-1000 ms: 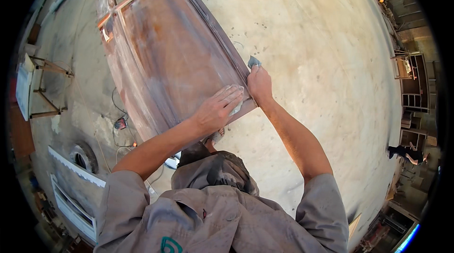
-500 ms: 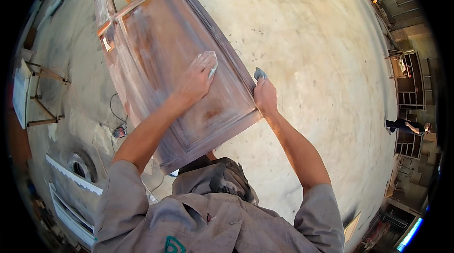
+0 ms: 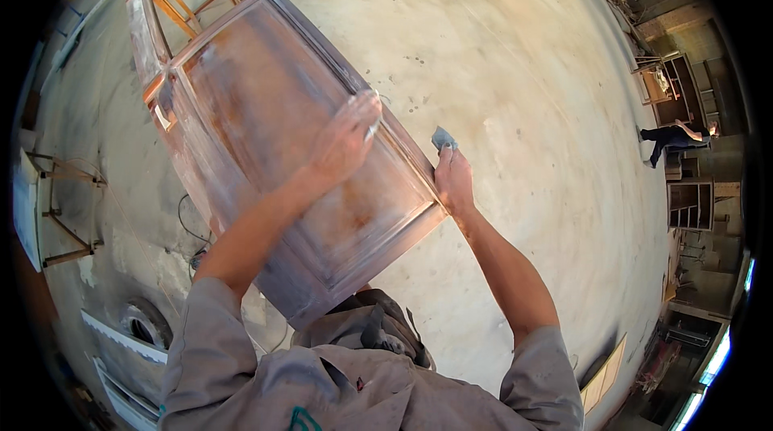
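A brown wooden door [image 3: 266,85] with a recessed panel and whitish smears lies slanting away in front of me. My left hand [image 3: 342,141], blurred by motion, presses down near the panel's right side. Under its fingers shows the edge of a white rag-like piece [image 3: 373,127], mostly hidden. Just off the door's right edge, close to its near corner, my right hand [image 3: 455,177] is closed. Between its thumb and fingers sticks up a folded grey-blue piece of sandpaper [image 3: 442,138].
An open wooden frame [image 3: 173,8] continues at the door's far end. On the floor to the left are a tire [image 3: 146,321], a white scalloped strip [image 3: 121,336] and a stand [image 3: 68,206]. A person [image 3: 676,138] and wooden shelving [image 3: 691,206] are at the far right.
My left hand has slid a little to the right across the panel. The right hand still holds its grey-blue piece by the edge. The whole view has shifted slightly.
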`<state>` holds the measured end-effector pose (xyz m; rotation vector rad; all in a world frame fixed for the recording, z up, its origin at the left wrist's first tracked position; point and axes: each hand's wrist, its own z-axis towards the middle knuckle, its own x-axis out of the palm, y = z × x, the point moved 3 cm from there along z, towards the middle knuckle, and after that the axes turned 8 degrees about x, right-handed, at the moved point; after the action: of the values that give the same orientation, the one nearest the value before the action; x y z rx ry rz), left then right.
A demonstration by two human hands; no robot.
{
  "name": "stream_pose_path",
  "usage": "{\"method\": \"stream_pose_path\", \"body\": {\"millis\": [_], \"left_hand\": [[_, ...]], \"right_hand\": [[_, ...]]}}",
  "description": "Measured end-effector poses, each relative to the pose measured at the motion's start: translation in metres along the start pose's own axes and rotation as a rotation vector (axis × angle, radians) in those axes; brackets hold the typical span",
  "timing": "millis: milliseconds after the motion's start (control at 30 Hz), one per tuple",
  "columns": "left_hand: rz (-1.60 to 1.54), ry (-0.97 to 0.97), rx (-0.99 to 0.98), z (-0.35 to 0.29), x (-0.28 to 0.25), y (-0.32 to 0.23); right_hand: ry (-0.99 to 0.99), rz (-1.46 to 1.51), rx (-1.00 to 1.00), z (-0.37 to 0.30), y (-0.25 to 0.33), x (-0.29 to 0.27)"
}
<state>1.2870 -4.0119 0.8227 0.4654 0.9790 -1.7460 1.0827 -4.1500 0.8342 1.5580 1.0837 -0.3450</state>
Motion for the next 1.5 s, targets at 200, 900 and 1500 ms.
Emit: {"method": "stream_pose_path", "body": {"millis": [200,900,1500], "left_hand": [[0.023,0.203,0.245,0.001,-0.016,-0.013],[-0.109,0.271,0.279,0.007,0.008,-0.076],[0.514,-0.198,-0.538,-0.099,-0.053,-0.039]], "right_hand": [[-0.345,0.528,0.049,-0.060,-0.081,-0.034],[-0.234,0.127,0.275,-0.219,-0.181,-0.008],[0.549,-0.394,-1.347,-0.022,-0.062,-0.069]]}}
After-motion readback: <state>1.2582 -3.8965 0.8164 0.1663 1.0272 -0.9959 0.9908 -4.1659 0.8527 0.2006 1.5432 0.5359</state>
